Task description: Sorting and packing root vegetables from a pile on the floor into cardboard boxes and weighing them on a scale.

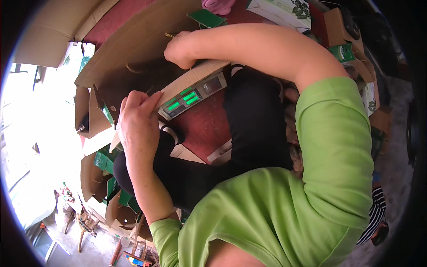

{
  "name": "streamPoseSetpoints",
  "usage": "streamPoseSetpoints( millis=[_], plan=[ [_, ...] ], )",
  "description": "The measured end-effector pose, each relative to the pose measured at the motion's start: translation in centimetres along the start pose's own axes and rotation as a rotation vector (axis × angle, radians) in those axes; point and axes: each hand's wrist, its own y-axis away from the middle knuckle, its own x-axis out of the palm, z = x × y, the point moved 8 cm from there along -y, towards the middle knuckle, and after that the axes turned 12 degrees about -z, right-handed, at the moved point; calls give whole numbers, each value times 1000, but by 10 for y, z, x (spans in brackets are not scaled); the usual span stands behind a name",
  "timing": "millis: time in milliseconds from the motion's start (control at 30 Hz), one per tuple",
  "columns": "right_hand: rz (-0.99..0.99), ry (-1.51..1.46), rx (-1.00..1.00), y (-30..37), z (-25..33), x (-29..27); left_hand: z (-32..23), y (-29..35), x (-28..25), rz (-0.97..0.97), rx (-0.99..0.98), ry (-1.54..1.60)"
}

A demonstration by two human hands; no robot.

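Note:
My left hand (138,122) is closed on the near edge of a large open cardboard box (195,78), its thumb lying along the rim. Over the inside of that box, my right hand (179,50) is bent into a closed grip, and its fingertips are turned away from view. A small yellow twisted bit (169,35) shows just beyond its knuckles; whether the fingers hold it I cannot tell. Inside the dark box a thin brown root-like strand (132,69) is visible. Right under the near rim, a digital scale (189,99) shows lit green digits.
My black-trousered legs (255,115) flank the scale over a red surface (202,131). Green-and-white cartons (282,12) and a pink object (218,5) lie at the far side. More opened boxes (93,173) stand at left. A person in stripes (373,213) is at the lower right.

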Motion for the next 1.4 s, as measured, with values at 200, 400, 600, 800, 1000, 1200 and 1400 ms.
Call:
streamPoseSetpoints(
  millis=[200,400,600,800,1000,1200,1400],
  plan=[
    [-48,-34,1,1,3,1,-3,11,3,-38,87,-121],
    [5,-109,2,8,-1,14,-3,31,5,56,78,-94],
    [105,-194,-30,12,-1,14,0,27,8,83,118,15],
    [163,-200,-18,-2,3,23,4,22,12,40,212,85],
    [73,-160,15,-9,0,21,6,18,14,23,188,71],
    [32,-72,61,-12,-6,34,3,18,10,51,158,73],
    [-78,-216,0,0,-10,-3,5,17,3,6,94,67]
  ],
)
